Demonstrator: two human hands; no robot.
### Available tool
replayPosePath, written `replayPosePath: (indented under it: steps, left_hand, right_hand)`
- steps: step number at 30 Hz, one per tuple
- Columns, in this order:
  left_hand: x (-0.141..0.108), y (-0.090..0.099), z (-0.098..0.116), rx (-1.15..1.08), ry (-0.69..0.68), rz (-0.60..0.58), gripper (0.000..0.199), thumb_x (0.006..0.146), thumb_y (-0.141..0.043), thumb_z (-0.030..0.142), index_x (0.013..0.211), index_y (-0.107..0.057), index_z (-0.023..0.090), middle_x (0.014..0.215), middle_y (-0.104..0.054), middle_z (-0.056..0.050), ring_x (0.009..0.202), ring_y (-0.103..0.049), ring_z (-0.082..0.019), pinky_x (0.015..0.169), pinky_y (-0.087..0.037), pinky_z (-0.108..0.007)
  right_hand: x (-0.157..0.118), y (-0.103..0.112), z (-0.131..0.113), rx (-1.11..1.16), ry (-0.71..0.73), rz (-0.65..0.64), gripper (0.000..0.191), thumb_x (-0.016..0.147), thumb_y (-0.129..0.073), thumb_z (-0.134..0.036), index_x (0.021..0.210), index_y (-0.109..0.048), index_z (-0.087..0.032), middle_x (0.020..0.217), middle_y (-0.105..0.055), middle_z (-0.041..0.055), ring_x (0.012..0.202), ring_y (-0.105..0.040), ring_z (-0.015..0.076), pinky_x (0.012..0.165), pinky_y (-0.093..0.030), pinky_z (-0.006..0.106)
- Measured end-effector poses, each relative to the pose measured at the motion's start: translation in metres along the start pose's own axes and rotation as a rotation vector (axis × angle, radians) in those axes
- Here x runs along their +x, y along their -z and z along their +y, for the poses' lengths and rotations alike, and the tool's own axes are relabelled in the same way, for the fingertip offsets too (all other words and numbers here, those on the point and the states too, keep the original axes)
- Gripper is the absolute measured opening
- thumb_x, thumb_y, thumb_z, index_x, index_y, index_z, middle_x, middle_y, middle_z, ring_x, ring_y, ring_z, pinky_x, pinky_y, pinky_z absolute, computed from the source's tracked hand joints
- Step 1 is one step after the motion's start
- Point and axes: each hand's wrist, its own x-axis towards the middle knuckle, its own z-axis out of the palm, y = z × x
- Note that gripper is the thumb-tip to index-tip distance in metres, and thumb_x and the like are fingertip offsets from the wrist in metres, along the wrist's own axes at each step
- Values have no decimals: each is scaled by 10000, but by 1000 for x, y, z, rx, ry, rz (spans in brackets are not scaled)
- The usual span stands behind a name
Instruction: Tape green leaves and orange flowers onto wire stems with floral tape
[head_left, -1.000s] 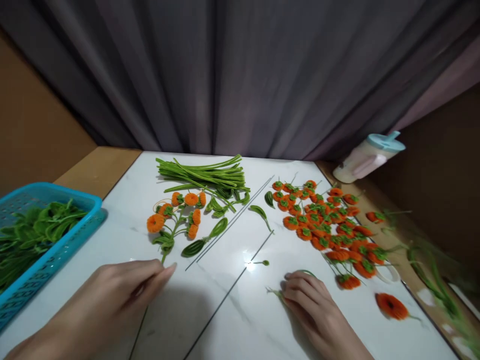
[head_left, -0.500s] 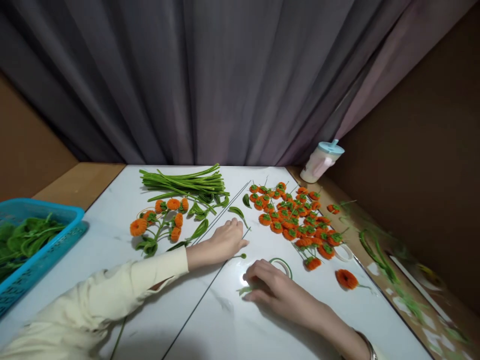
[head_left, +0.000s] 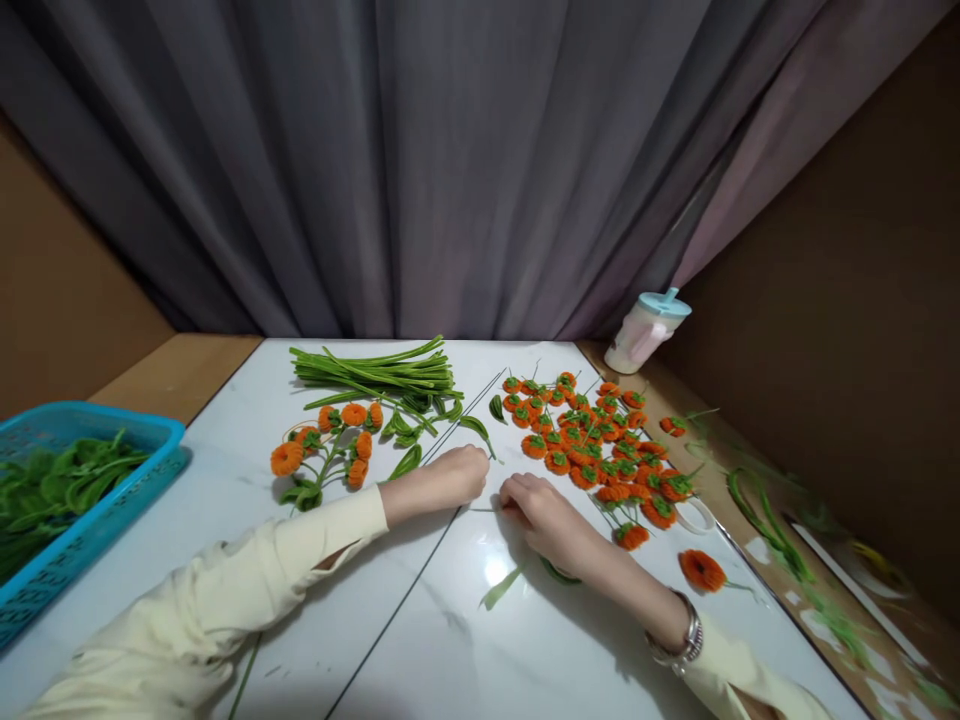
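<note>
Over the last second both hands have come together on the white table (head_left: 420, 625). The left hand (head_left: 456, 478) has left the spray of orange flowers (head_left: 360, 446), which now lies beyond its wrist, to the left. The right hand (head_left: 544, 522) has moved forward off the tape roll (head_left: 559, 574), now partly hidden beneath its forearm; a loose strip of green tape (head_left: 501, 588) lies on the near side of those fingers. For the work, that appears to put the tape aside in favour of a thin stem (head_left: 481, 510), whose end runs in at the right fingertips (its bud, seen there earlier, is now covered). Those fingers are bunched, though I cannot tell whether they pinch it. The left fingers are curled, tips hidden, so their grip is unclear too; a slender green leaf (head_left: 474, 426) lies just beyond them.
</note>
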Motion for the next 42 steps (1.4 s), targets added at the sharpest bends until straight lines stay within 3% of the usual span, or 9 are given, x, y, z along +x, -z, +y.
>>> replayPosePath:
  steps: [4,8,11,14,18,22,28,34,42]
  left_hand:
    - [8,9,-20,-227,2,15,186,695,-513,36,582,-448,170,587,-553,-24,636,-592,-191,599,-437,-273]
    - [1,24,-33,-565,28,-23,132,811,-467,126,692,-433,175,563,-593,-9,536,-610,-159,541,-460,-255]
    - [-12,30,-39,-817,55,-25,110,874,-454,230,784,-421,175,655,-630,-24,573,-635,-150,570,-498,-268]
    - [-26,25,-39,-989,82,17,119,862,-493,251,813,-431,163,674,-593,-7,577,-603,-113,590,-494,-245]
    - [-43,7,-28,-1277,117,57,184,808,-565,214,954,-482,138,645,-505,37,460,-423,-46,420,-317,-150]
    - [-56,-10,-17,-1522,176,1,246,797,-617,256,984,-528,124,620,-431,61,411,-251,-15,366,-108,-149]
    - [-63,-27,-18,-1494,241,51,359,777,-622,502,794,-460,183,512,-303,118,389,-172,-19,348,-82,-129]
    - [-67,-38,-11,-1319,263,-57,426,751,-551,621,761,-399,222,442,-329,131,317,-156,-40,281,-109,-147]
    - [-68,-47,-13,-721,84,172,250,904,-371,373,794,-494,186,499,-318,86,447,-283,-91,443,-219,-213]
  right_hand:
    - [1,10,19,-21,-86,51,170,837,-443,-29,848,-558,-154,794,-593,83,728,-544,206,649,-421,307]
    - [-6,22,19,18,-41,65,119,901,-485,-150,991,-562,-168,957,-592,105,883,-546,224,781,-440,344]
    - [-14,28,5,178,230,-161,114,859,-626,-265,933,-614,-180,925,-612,80,894,-550,212,805,-439,326]
    - [-17,25,-9,221,348,-369,127,783,-717,-209,869,-631,-174,828,-629,45,839,-552,187,795,-422,308]
    - [-12,14,-14,288,369,-447,139,761,-653,-33,729,-609,-160,733,-605,14,770,-536,149,768,-407,281]
    - [-4,8,-11,645,154,-463,74,830,-614,-172,767,-578,-157,733,-614,16,670,-543,122,624,-419,232]
    - [-1,-13,-16,1330,-170,-189,325,761,-707,-429,776,-520,-163,608,-649,6,566,-610,137,604,-481,287]
    - [2,-18,-16,1511,-249,45,292,750,-736,-393,747,-588,-141,598,-669,14,526,-614,127,576,-493,278]
    - [3,-18,-13,1472,-271,-7,299,750,-733,-401,719,-603,-134,544,-648,3,469,-581,106,512,-471,240]
